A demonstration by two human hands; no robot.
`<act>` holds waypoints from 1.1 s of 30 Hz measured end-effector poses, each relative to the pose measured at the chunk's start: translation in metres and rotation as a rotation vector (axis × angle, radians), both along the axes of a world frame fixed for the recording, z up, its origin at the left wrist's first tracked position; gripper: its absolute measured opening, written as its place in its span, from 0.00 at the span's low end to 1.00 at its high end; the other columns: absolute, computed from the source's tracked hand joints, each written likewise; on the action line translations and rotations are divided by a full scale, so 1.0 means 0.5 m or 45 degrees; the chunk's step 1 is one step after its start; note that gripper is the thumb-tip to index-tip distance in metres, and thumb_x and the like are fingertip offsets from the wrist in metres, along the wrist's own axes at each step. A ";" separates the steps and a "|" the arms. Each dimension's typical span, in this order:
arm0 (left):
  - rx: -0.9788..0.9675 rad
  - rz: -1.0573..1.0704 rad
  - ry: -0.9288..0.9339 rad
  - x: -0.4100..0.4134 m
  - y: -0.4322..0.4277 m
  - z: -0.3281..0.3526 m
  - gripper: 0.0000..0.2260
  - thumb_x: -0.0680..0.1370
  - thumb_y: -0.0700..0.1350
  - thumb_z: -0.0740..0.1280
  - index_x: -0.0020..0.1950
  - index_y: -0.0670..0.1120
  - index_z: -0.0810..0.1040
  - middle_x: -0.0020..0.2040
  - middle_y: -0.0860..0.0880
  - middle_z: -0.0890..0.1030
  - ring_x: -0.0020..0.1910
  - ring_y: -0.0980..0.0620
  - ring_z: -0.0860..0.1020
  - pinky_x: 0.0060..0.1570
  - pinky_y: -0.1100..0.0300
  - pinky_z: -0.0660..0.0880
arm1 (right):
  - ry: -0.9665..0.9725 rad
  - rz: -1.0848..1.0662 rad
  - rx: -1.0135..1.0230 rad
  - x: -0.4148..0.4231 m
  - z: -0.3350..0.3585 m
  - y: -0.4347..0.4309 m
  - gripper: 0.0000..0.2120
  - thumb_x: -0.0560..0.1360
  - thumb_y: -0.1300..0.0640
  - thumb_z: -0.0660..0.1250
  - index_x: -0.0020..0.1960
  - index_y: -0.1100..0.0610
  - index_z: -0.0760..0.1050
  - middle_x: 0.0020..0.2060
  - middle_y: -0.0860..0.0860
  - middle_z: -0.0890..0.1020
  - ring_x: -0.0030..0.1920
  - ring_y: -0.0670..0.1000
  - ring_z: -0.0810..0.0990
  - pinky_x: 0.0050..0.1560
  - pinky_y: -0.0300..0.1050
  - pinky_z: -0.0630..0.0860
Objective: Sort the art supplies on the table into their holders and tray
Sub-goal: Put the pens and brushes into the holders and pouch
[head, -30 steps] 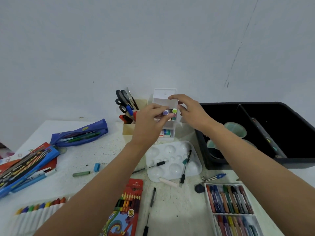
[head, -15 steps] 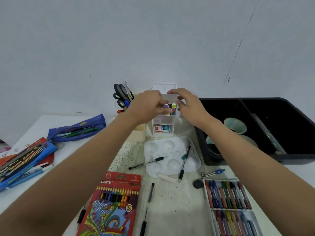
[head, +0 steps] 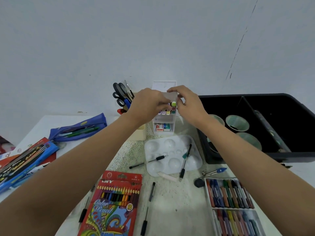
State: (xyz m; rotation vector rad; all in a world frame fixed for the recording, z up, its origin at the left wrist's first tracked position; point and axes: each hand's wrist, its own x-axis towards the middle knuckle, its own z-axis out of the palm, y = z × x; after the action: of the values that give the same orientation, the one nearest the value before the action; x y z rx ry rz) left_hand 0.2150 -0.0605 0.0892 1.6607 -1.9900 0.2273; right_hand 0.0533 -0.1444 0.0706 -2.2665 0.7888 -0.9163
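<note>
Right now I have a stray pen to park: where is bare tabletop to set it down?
Barest: the speckled tabletop between the red cardboard coloured-pencil box and the clear plastic crayon tray, on your side of the white plastic palette. Crowded: on and round that palette, where black pens, a white stick and a blue-tipped compass lie.

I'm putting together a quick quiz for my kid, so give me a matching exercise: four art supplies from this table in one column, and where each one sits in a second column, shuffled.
Things
1. scissors
2. erasers
3. two black pens
4. green cups

Places
A. in the black tray
B. in the bottom compartment of the white organizer
C. lying across the white palette
D. upright in the beige holder

Pairs: 1-D, 2-B, 3-C, 4-A
</note>
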 end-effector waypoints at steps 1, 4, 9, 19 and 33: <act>-0.049 -0.003 -0.007 0.002 0.001 -0.008 0.13 0.76 0.56 0.68 0.45 0.49 0.87 0.34 0.50 0.83 0.31 0.47 0.79 0.32 0.50 0.75 | 0.001 0.004 -0.005 0.000 -0.002 -0.001 0.21 0.77 0.69 0.57 0.63 0.53 0.77 0.60 0.46 0.79 0.58 0.51 0.77 0.62 0.53 0.75; -0.159 0.014 0.008 0.004 0.010 -0.032 0.11 0.78 0.53 0.69 0.45 0.47 0.86 0.35 0.52 0.83 0.33 0.52 0.79 0.32 0.55 0.75 | 0.012 0.020 -0.011 -0.001 -0.004 -0.003 0.21 0.77 0.69 0.58 0.64 0.53 0.77 0.61 0.46 0.79 0.58 0.51 0.77 0.62 0.53 0.74; -0.246 0.094 0.196 -0.001 0.022 -0.044 0.10 0.75 0.52 0.74 0.50 0.46 0.85 0.43 0.52 0.84 0.38 0.54 0.78 0.39 0.54 0.77 | 0.021 0.028 -0.037 0.000 -0.007 -0.008 0.21 0.77 0.69 0.58 0.64 0.54 0.76 0.61 0.48 0.79 0.60 0.51 0.76 0.64 0.54 0.74; -0.257 0.189 0.127 -0.013 0.022 -0.040 0.11 0.73 0.56 0.75 0.43 0.49 0.86 0.41 0.54 0.82 0.37 0.53 0.77 0.34 0.58 0.72 | 0.033 0.022 -0.063 0.000 -0.004 -0.004 0.21 0.77 0.69 0.58 0.65 0.54 0.76 0.61 0.48 0.79 0.57 0.51 0.76 0.61 0.52 0.75; -0.580 0.011 0.166 -0.031 0.054 -0.067 0.06 0.80 0.43 0.71 0.49 0.40 0.83 0.48 0.48 0.79 0.36 0.51 0.78 0.31 0.51 0.78 | 0.075 0.052 -0.130 -0.001 -0.005 -0.008 0.22 0.77 0.71 0.57 0.66 0.56 0.76 0.61 0.50 0.78 0.59 0.54 0.76 0.60 0.50 0.75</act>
State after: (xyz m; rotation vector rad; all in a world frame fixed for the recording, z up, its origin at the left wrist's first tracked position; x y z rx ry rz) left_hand 0.1997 -0.0336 0.0559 1.3540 -1.6796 0.5197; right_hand 0.0530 -0.1486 0.0678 -2.3990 0.7336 -0.8929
